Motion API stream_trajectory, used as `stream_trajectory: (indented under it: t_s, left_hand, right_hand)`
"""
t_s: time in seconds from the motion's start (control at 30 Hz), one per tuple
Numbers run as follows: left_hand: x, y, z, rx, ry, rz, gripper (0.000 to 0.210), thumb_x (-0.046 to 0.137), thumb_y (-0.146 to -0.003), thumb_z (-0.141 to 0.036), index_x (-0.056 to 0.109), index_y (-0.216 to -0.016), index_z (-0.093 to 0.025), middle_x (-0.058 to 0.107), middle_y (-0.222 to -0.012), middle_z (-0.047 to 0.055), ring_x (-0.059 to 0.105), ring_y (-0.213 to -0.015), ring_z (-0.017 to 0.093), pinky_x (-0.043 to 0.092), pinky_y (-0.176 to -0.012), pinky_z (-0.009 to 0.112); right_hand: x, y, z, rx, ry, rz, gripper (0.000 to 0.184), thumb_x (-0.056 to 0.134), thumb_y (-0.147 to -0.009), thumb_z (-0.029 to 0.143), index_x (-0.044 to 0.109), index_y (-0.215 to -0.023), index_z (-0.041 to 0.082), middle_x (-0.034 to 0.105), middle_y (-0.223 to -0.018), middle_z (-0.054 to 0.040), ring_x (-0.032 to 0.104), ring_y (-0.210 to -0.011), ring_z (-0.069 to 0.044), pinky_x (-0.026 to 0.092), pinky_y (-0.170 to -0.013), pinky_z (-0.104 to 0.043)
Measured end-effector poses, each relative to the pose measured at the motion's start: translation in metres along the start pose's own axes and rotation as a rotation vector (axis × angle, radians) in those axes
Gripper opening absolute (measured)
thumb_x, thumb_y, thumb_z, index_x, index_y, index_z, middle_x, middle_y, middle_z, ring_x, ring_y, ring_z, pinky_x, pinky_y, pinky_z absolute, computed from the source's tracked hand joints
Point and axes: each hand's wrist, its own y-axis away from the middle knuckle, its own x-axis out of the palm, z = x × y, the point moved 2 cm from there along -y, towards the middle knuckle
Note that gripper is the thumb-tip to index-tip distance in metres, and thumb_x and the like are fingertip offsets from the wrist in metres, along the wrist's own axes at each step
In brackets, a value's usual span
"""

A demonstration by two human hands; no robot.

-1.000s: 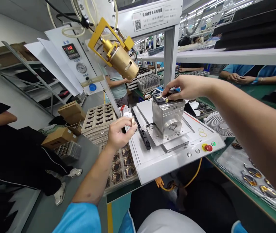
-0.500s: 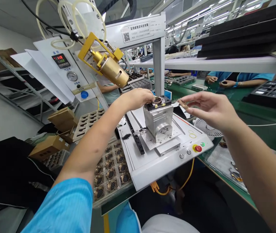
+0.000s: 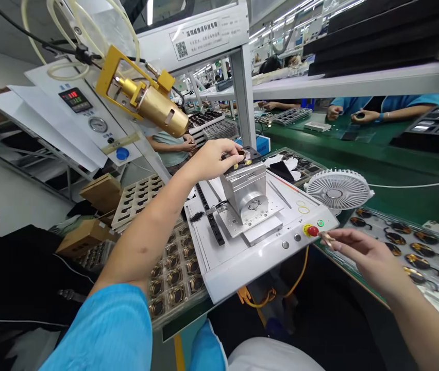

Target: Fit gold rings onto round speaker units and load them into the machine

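Observation:
My left hand [image 3: 217, 157] reaches over the metal fixture block [image 3: 247, 188], thumb and fingers closed on a dark round ring-shaped part [image 3: 241, 153] at the block's top. The fingers hide some of the ring. Out to the right, beside the red stop button [image 3: 313, 231] at the machine's front corner, my right hand [image 3: 370, 255] has thumb and forefinger pinched together. Something small and tan shows at those fingertips, too small to name. The block stands on the white machine bed [image 3: 219, 268].
Left of the bed lies a tray of round parts [image 3: 175, 293]. A gold dispensing head [image 3: 161, 111] hangs above left. A white fan [image 3: 337, 189] and a tray of amber round parts with dark tails [image 3: 420, 262] sit right. Tweezers [image 3: 280, 194] lie on the bed. Co-workers' hands [image 3: 362, 116] show beyond.
My right hand has moved from beside the fixture's top down and right to near the stop button. My left hand stays at the fixture. The view has shifted, showing more of the right-hand tray.

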Motion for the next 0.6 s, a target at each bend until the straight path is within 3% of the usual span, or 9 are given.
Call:
stream_trajectory:
  t_s: [0.13,0.3,0.47,0.6]
  left_hand:
    - [-0.004,-0.009,-0.003,-0.075,-0.076,-0.012,0.024,0.062,-0.094,-0.033,0.07,-0.078,-0.017,0.08,-0.103,0.009,0.071,-0.09,0.022,0.051,-0.086,0.035]
    - [-0.005,-0.008,-0.008,-0.1,-0.193,0.034,0.025,0.063,-0.093,-0.036,0.072,-0.078,-0.018,0.08,-0.093,0.007,0.071,-0.084,0.022,0.05,-0.083,0.033]
    - [0.006,0.012,-0.017,-0.133,-0.078,-0.021,0.032,0.061,-0.096,-0.049,0.072,-0.096,-0.018,0.079,-0.111,0.01,0.072,-0.109,0.028,0.052,-0.092,0.036]
    - [0.013,0.028,-0.02,-0.13,-0.03,-0.002,0.067,0.074,-0.081,-0.068,0.066,-0.124,-0.018,0.064,-0.147,0.016,0.057,-0.139,0.036,0.044,-0.115,0.045]
  right_hand:
    - [0.002,0.01,-0.011,0.026,-0.019,0.018,0.059,0.091,-0.064,0.066,0.079,-0.1,0.02,0.078,-0.106,-0.0135,0.075,-0.1,-0.033,0.064,-0.091,-0.042]
    - [0.001,0.017,-0.012,0.032,-0.016,0.037,0.059,0.093,-0.062,0.066,0.079,-0.097,0.02,0.079,-0.107,-0.0156,0.076,-0.1,-0.037,0.066,-0.09,-0.045]
    - [-0.001,0.016,-0.029,0.041,0.027,0.043,0.065,0.089,-0.063,0.074,0.076,-0.098,0.021,0.078,-0.11,-0.016,0.075,-0.104,-0.037,0.063,-0.097,-0.047]
    - [-0.003,0.006,-0.048,0.025,0.096,0.008,0.078,0.086,-0.062,0.078,0.07,-0.112,0.02,0.077,-0.111,-0.0172,0.074,-0.105,-0.037,0.063,-0.096,-0.047]
